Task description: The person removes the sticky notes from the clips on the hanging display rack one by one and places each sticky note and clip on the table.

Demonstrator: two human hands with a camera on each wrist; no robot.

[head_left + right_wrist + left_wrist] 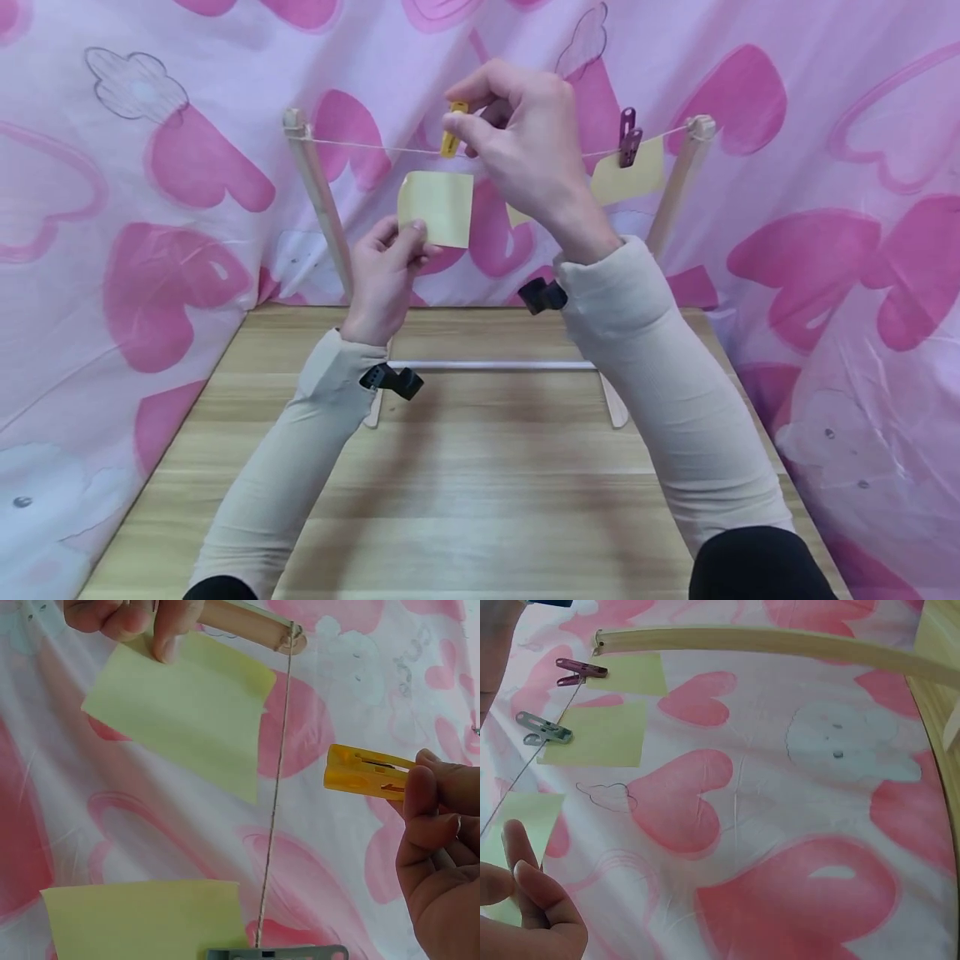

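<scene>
My left hand (384,279) pinches a pale yellow sticky note (438,208) at its lower left, thumb in front. The note hangs just below the string (360,146), its upper left corner curled. Above and to the right, my right hand (536,137) pinches a yellow clothespin (450,146) between thumb and fingers, close to the string. In the right wrist view, this clothespin (364,772) lies to the right of the string, apart from the held note (187,712).
A purple clothespin (630,150) and a grey one (544,729) hold two more notes (596,735) on the string. Wooden posts (322,200) carry the string at both ends. A white bar (491,365) crosses low above the wooden tabletop (480,500); a pink patterned curtain (180,292) surrounds it.
</scene>
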